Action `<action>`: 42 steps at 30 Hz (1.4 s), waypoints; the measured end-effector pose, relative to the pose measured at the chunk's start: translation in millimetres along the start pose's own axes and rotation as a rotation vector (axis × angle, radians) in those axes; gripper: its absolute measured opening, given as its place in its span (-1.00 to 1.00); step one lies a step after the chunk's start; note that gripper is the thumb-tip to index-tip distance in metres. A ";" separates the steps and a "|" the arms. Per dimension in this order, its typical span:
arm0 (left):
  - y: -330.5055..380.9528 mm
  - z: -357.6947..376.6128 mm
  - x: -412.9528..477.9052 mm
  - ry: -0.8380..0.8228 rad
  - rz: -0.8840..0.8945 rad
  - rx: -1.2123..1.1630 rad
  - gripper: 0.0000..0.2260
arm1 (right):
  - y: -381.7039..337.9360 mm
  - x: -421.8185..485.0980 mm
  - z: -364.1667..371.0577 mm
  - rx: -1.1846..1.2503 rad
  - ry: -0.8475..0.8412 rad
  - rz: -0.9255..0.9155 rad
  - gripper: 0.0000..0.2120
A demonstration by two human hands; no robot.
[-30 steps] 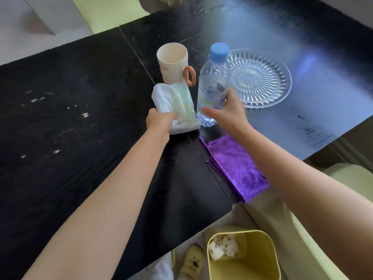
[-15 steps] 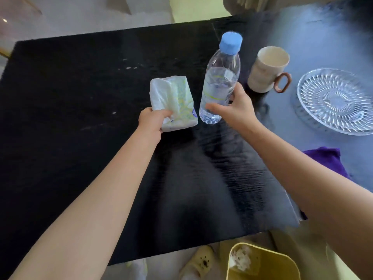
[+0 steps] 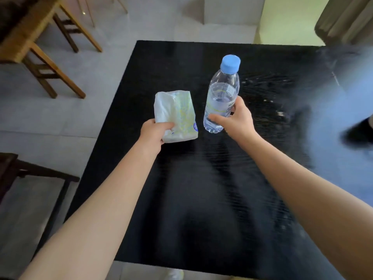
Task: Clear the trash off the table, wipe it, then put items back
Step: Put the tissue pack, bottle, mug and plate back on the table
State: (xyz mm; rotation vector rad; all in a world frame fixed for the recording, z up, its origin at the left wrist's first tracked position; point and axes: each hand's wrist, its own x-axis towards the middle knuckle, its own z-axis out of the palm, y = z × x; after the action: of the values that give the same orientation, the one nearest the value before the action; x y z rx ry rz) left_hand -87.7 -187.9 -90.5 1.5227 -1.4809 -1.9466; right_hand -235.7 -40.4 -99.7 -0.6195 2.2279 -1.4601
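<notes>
It looks like a home dining room, with a black worktop [image 3: 201,199] on a grey tiled floor [image 3: 96,63], a wooden chair [image 3: 24,27] and a curtain [image 3: 347,19].

a black table [image 3: 181,199] with a grained top stands on a grey tiled floor [image 3: 70,118]; pale crumbs [image 3: 280,113] lie scattered across its right part.

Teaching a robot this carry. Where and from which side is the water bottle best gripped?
Probably the lower body, from the right, as the right hand holds it: the water bottle is near upright and slim, with the tissue pack close on its left.
</notes>
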 end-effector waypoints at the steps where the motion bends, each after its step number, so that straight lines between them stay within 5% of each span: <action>1: 3.5 -17.0 6.9 0.018 -0.003 -0.001 -0.74 | -6.8 2.4 17.9 -0.003 -0.007 -0.005 -0.52; 15: 13.7 -139.1 83.2 0.085 -0.051 0.062 -0.65 | -54.0 24.3 152.6 -0.031 -0.029 0.014 -0.53; 27: 9.1 -137.3 109.4 0.155 0.078 0.392 -0.66 | -49.9 24.5 166.5 -0.113 0.018 0.016 -0.47; 34: 15.9 -137.9 99.9 0.167 0.129 0.442 -0.48 | -53.4 22.8 166.1 -0.138 -0.006 -0.010 -0.46; 42: 53.7 -149.0 77.3 0.047 0.140 0.544 -0.35 | -51.6 26.2 149.0 -0.239 -0.154 0.218 -0.19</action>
State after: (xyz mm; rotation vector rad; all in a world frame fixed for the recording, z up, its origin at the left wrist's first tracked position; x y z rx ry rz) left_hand -14.8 -348.1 -80.3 1.5867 -2.1495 -1.4867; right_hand -167.2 -184.5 -109.7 -0.5226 2.2827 -1.0151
